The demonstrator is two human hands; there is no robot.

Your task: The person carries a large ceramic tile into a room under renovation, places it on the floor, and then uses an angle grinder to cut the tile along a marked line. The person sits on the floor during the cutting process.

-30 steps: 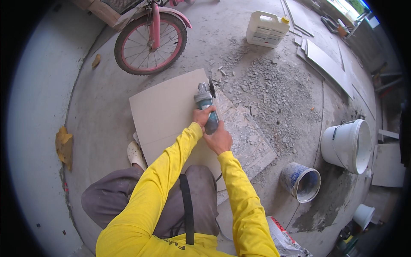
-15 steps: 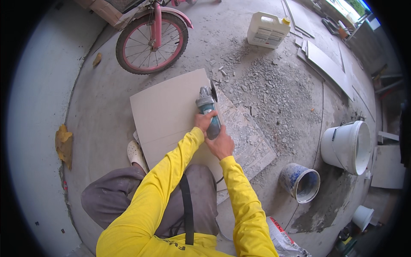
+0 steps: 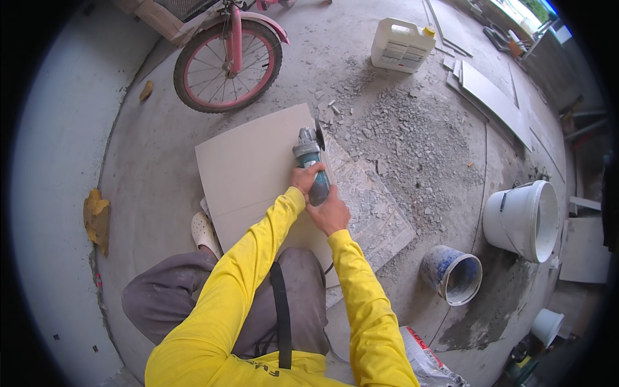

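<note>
Both my hands grip a teal angle grinder (image 3: 308, 157) with a grey head and a dark disc (image 3: 320, 135). My left hand (image 3: 303, 178) wraps round its body, and my right hand (image 3: 330, 213) closes on the rear end, just behind. The disc stands on edge along the right side of a large beige tile (image 3: 248, 158), near its far corner. Under that tile, toward the right, shows a scratched, dusty board or tile (image 3: 377, 222). Whether the disc touches the tile edge, I cannot tell.
Grey rubble (image 3: 416, 132) spreads right of the tile. Beyond are a pink bicycle wheel (image 3: 229, 64) and a white jerrycan (image 3: 403, 45). A blue-stained bucket (image 3: 451, 276) and a larger white bucket (image 3: 521, 220) stand at right, a bag (image 3: 429, 361) near my right arm. Cut tile pieces (image 3: 493, 100) lie far right.
The grinder and both hands have shifted very slightly left and away from me along the tile's right edge. Everything else stays in place.
</note>
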